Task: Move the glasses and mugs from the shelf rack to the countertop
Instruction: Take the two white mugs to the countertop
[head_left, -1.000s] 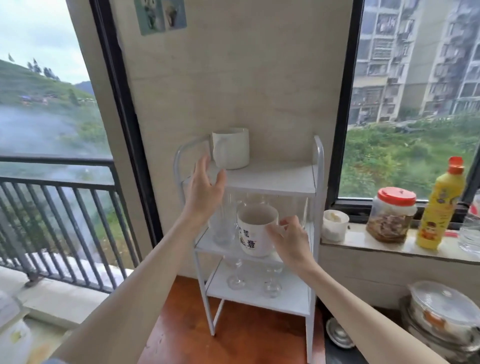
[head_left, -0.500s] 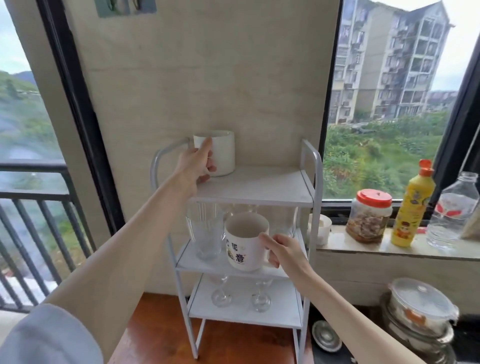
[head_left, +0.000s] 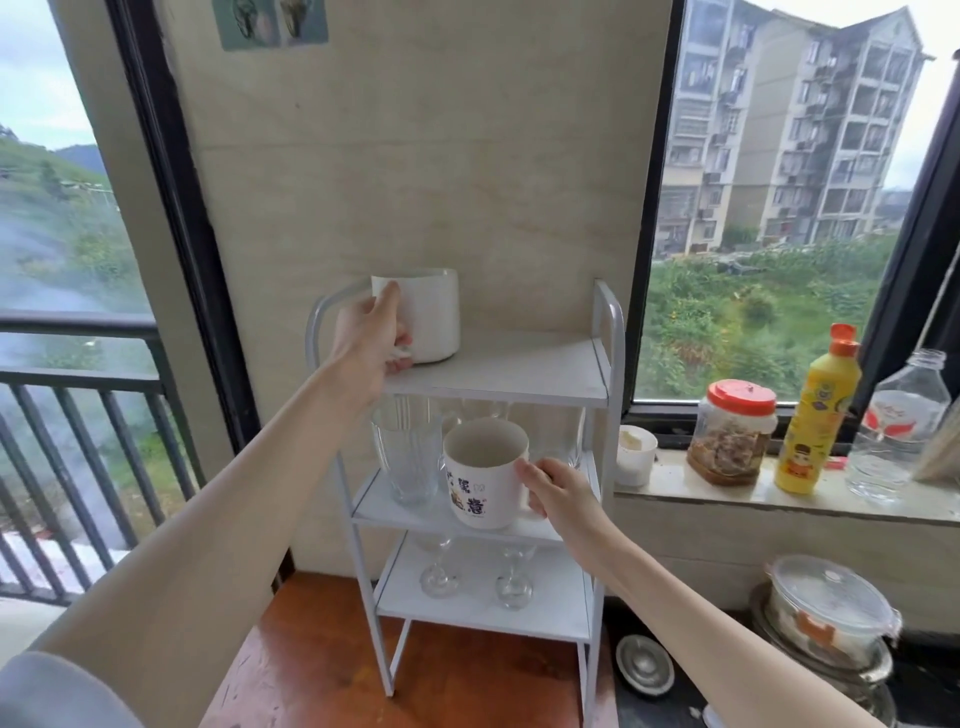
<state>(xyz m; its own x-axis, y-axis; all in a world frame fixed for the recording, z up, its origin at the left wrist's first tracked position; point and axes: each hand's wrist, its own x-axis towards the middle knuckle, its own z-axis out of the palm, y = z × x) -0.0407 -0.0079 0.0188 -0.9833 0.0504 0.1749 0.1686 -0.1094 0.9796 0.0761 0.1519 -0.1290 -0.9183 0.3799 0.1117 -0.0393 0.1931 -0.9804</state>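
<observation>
on rack (head_left: 602, 384) | left hand (head_left: 369, 338) grips plain mug (head_left: 431, 312) | right hand (head_left: 563, 488) seemingly grips printed mug (head_left: 480, 478)

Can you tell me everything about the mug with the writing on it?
The printed mug is white, looks ceramic, and has dark characters and a small picture on its side. It stands upright and looks empty on the middle shelf of the white rack, beside a clear glass. The right hand grips it at its handle side.
</observation>
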